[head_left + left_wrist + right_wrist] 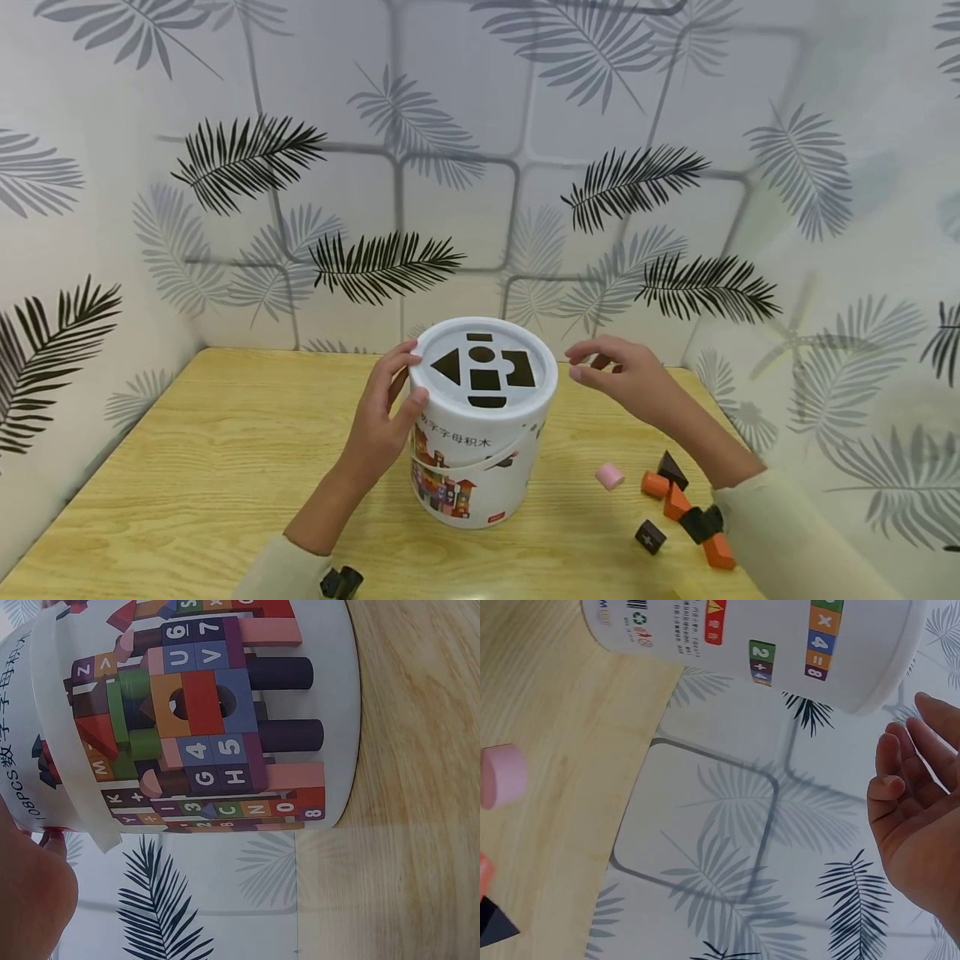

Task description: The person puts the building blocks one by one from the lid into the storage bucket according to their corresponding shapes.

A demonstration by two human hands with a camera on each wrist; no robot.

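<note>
Two hands are flanking the white bucket point(483, 421): the left hand point(386, 408) is gripping its upper side, the right hand point(630, 379) is hovering apart, loosely half-curled, seemingly empty though partly self-obscured. Steady bracing should be keeping it upright on the table point(285, 433), blocks point(655, 484) lying rightward.
</note>
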